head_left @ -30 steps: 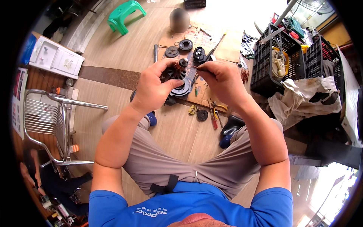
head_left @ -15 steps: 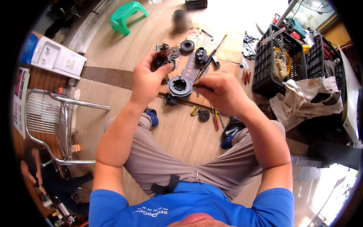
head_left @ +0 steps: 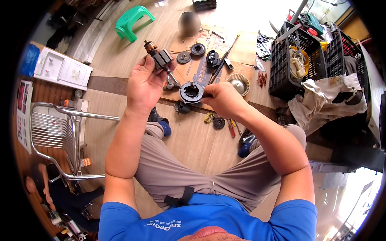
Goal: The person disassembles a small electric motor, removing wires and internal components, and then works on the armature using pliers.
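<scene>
My left hand (head_left: 145,82) is closed on a motor armature (head_left: 162,59), its copper-coloured end tilted up and left, its steel shaft slanting down and right. Between thumb and fingers, my right hand (head_left: 225,96) pinches the rim of a round dark grey plastic ring (head_left: 191,92) with an open centre. The shaft's lower end is close to this ring's left side; I cannot tell whether they touch. Beyond lie a dark disc (head_left: 184,57), a black ring (head_left: 198,49) and a black plastic part (head_left: 212,59) on flattened cardboard (head_left: 245,50).
A pale finned fan wheel (head_left: 239,84) lies on the cardboard's right. Black crates (head_left: 283,60) with a draped cloth (head_left: 317,104) stand at right. A green stool (head_left: 134,22) is far left, a metal chair (head_left: 72,114) nearer. Screwdrivers (head_left: 232,130) lie on the floor between my feet.
My left hand has moved left and turned, bringing the armature into full sight. My right hand keeps the ring in nearly the same place. The fan wheel now shows more fully.
</scene>
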Demonstrator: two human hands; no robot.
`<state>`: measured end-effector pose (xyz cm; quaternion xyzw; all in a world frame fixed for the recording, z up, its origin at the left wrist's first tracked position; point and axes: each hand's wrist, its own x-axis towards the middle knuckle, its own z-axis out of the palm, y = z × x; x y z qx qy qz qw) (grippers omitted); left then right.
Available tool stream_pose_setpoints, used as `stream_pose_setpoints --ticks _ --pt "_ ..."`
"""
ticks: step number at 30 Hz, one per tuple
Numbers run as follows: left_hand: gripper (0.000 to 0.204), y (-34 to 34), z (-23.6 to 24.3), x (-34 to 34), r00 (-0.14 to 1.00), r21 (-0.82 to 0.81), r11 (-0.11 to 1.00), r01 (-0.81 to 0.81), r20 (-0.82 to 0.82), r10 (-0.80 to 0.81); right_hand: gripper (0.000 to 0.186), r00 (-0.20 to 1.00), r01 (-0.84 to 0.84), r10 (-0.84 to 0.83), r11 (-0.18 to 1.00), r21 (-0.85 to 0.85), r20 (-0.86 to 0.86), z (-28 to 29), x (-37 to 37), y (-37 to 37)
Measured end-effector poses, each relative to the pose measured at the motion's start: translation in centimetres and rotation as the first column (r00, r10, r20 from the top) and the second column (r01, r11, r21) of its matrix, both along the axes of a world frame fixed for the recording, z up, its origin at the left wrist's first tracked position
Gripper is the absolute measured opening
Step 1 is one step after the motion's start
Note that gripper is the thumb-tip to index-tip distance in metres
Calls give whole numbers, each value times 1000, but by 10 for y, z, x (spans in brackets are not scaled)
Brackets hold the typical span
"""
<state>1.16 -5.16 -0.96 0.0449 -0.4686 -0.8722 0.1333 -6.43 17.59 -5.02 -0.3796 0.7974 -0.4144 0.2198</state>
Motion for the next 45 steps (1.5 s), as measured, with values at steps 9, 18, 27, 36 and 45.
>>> stream_pose_setpoints --ticks 9,18,27,36,45 --pt "44 32 -16 6 990 -132 982 135 58 -128 25 863 89 61 959 -269 502 20 -7 -4" --pt "52 39 -12 7 968 -212 948 237 -33 -249 11 886 181 24 902 -392 464 16 -12 -7" --pt "49 32 -6 10 947 -381 867 320 101 -305 9 971 231 -192 908 -351 141 30 -20 10" --pt "39 42 0 3 973 -627 779 -4 178 149 9 998 38 -56 923 -382 -36 36 -17 22" --pt "36 0 -2 -3 995 -70 993 -96 10 97 13 999 29 -31 992 -119 -14 26 -3 16"
